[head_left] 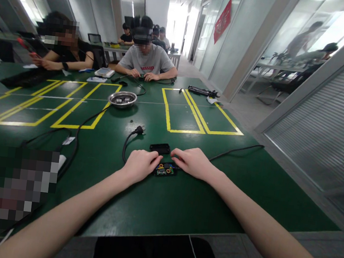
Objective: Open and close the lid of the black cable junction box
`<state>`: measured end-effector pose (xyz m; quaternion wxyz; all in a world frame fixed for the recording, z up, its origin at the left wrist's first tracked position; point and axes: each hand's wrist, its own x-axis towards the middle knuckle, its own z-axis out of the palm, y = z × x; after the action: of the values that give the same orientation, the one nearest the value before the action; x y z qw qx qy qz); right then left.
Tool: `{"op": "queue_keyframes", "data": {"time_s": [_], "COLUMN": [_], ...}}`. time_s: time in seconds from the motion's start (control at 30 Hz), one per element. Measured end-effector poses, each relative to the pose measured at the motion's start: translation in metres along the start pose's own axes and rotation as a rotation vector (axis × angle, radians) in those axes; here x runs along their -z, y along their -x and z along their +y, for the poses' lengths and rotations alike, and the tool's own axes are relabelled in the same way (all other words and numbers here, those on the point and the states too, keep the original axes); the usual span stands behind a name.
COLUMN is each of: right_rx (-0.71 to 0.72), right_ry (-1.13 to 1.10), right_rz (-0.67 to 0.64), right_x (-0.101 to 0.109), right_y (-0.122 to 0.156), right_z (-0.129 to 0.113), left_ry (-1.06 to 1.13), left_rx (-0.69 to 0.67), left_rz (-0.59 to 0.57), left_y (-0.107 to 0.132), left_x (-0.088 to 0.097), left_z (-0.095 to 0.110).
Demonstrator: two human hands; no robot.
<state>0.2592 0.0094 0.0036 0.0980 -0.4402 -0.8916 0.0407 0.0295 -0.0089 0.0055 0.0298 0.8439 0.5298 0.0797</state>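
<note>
A small black case with a circuit board (165,169) in it lies open on the green table; two ring-shaped coils show on the board. My left hand (141,165) is closed at the case's left end, its fingertips against the upper left corner. At the right end, the curled fingers of my right hand (193,163) bend down near the cable and the case edge; whatever sits between their tips is too small to make out. Just beyond lies a black case cover (160,148). A black power plug (140,130) rests behind my left hand, its cord curving under that hand.
A metal bowl (122,99) with small metal parts stands farther back. Yellow tape outlines (187,131) mark the table. A black cable (238,149) runs to the right. Beyond, a person in a grey shirt (148,62) and another in black (82,54) sit working.
</note>
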Motion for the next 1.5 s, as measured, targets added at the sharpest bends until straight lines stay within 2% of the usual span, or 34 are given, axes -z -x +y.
{"op": "queue_keyframes", "data": {"time_s": [0.27,0.47,0.77,0.93,1.03,1.2,1.37,1.5], "right_rx": [0.051,-0.034,-0.072,-0.108,-0.132,-0.139,-0.138,-0.13], "right_ry": [-0.182,-0.175,-0.178,-0.208,-0.192,-0.117,-0.289,-0.479], "right_rz": [0.033,0.042,0.152,0.164,0.187,0.26,0.41,0.364], "right_x": [-0.012,-0.016,-0.012,-0.014,-0.016,-0.02,-0.027,-0.028], "right_y": [0.001,-0.002,-0.009,-0.011,-0.01,-0.009,-0.011,-0.012], "right_z": [-0.004,-0.006,-0.006,-0.008,-0.01,-0.011,-0.004,-0.001], "left_ry": [-0.039,-0.039,-0.027,0.0,0.084,0.165,0.358,0.514], "left_rx": [0.029,0.013,0.009,0.052,0.051,-0.057,-0.085,-0.042], "left_rz": [-0.015,-0.005,0.064,0.211,0.258,0.174,0.178,0.212], "left_y": [0.002,0.0,-0.007,-0.007,-0.009,-0.013,-0.013,-0.009], "left_x": [-0.001,-0.001,-0.002,0.01,0.012,0.0,-0.005,-0.005], "left_z": [0.006,0.004,-0.007,-0.026,-0.04,-0.048,-0.049,-0.044]}}
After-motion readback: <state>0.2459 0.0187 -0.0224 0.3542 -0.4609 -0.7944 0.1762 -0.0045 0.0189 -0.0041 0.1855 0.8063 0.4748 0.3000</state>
